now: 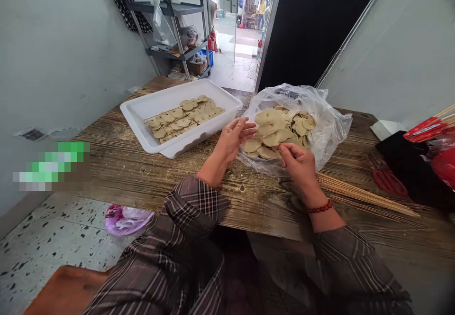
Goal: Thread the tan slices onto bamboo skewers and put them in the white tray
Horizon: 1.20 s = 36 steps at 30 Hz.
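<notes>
A clear plastic bag lies open on the wooden table, full of flat, round tan slices. Over its left part is a row of overlapping slices, which looks threaded on a stick. My right hand is pinched at the lower end of this row. My left hand is beside the row's left edge, fingers apart, with nothing visible in it. To the left, a white tray holds several skewers of similar slices.
Thin wooden sticks lie on the table right of my right hand. Farther right are red scissors and a black box. A grey shelf cart stands behind, near the open doorway.
</notes>
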{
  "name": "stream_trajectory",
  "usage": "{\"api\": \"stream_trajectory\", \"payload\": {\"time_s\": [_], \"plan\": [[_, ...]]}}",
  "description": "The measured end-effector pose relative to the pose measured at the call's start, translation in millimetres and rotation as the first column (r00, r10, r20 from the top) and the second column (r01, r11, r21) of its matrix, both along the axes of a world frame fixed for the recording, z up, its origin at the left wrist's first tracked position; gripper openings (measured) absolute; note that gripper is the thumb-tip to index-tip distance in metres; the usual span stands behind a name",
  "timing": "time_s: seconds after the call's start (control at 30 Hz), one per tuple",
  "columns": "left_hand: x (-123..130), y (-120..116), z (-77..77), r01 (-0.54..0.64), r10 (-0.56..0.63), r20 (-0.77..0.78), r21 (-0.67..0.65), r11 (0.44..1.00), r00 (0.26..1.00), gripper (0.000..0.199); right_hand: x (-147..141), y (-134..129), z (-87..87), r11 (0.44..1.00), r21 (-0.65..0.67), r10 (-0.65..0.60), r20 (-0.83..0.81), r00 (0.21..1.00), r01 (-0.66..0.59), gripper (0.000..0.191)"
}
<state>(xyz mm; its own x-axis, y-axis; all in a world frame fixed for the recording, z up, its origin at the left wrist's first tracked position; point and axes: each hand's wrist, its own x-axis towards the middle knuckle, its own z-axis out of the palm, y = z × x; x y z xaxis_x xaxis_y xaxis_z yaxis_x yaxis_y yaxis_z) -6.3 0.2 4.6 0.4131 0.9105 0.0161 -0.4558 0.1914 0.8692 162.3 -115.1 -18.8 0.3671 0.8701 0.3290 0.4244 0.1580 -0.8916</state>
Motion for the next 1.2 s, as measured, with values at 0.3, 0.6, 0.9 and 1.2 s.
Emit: {"api": "stream_trajectory", "payload": {"time_s": [0.3, 0.6, 0.9, 1.2], "plan": [[-4.0, 12.9, -15.8, 0.231, 0.453, -0.686, 0.662, 0.713, 0.570, 0.010, 12.6, 2.9, 2.2, 0.989, 0.092, -0.112, -0.059, 0.992, 0.118, 0.034], [0.2, 4.3, -18.0, 0.464, 0.625, -0.709, 0.696, 0.547, 0.327, 0.016, 11.0, 4.9, 1.6, 0.995, 0.078, -0.063, -0.054, 0.997, 0.067, 0.033], [-1.6, 8.6, -17.1, 0.454, 0.566, -0.756, 0.652, 0.607, 0.328, 0.005, 7.8, 3.3, 4.9, 0.996, 0.040, -0.077, -0.054, 0.996, 0.080, 0.032], [-4.5, 13.0, -9.5, 0.141, 0.290, -0.607, 0.562, 0.815, 0.740, 0.009, 9.0, 2.1, 3.3, 0.998, 0.043, -0.055, -0.029, 0.998, 0.056, 0.032]]}}
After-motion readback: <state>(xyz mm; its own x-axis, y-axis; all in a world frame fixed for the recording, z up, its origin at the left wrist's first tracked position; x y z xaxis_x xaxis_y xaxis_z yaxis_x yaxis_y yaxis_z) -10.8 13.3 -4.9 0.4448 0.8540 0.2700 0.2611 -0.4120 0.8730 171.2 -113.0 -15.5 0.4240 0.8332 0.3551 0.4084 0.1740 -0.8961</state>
